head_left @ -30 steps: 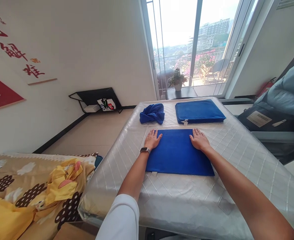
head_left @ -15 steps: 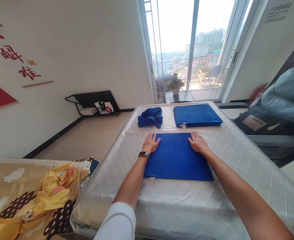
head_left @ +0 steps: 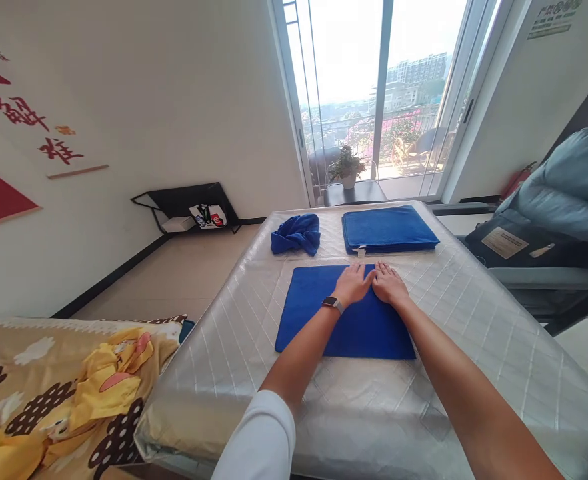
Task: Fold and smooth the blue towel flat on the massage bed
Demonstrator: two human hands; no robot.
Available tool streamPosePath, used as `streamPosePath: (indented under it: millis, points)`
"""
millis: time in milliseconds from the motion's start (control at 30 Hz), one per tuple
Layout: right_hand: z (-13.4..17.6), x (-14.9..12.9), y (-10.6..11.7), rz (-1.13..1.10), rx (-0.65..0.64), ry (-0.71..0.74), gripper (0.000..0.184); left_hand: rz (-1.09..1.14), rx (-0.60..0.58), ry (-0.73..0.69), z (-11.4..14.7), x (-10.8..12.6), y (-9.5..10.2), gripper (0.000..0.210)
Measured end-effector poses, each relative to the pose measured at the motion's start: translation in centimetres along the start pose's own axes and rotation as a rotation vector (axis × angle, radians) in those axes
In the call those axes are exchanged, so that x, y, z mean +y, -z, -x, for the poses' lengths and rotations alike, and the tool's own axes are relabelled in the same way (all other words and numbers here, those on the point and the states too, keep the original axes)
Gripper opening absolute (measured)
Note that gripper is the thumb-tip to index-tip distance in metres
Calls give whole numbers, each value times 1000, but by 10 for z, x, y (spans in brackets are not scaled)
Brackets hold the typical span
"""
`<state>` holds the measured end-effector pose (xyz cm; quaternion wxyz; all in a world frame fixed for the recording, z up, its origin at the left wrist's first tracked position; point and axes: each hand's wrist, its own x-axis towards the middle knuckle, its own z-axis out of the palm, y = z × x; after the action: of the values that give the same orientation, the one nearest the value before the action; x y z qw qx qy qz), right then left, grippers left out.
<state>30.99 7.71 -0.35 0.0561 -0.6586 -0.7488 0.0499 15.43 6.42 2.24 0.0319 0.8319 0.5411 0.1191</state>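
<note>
A flat blue cloth (head_left: 304, 313), rectangular and smooth, lies on the silvery quilted mattress (head_left: 244, 373). My left hand (head_left: 355, 283) rests on it near its far edge, fingers stretched forward, with a watch on the wrist. Right beside it, my right hand (head_left: 389, 283) lies flat at the cloth's far right corner, fingers extended. The two thumbs are close together and seem to touch. Beyond the hands, a crumpled blue cloth (head_left: 295, 235) sits at the left, and a stack of folded blue cloths (head_left: 390, 229) with a white tag lies at the right.
A patterned bedspread with yellow clothing (head_left: 107, 387) is at the lower left. To the right stands a grey padded chair (head_left: 549, 277). Behind the mattress are a potted plant (head_left: 348, 167) on a dark chair and a sliding glass door (head_left: 344, 67). A black rack (head_left: 174, 199) stands by the wall.
My left hand has moved right across the cloth, from its far left corner to beside my right hand. The right hand stays near the far right corner.
</note>
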Motion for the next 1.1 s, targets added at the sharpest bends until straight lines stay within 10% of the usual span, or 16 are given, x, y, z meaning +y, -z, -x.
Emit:
streamPosePath:
  millis: [200,667,1100]
  points:
    - [4,5,0,77,-7,57,67,36,35,-23,-13,45,-30,64]
    - [-9,3,-6,-11,-8,-10,71,-75,20,424,59,-135,10,85]
    - [21,-12,7,70,41,63,69,-65,25,440,64,-139,13,81]
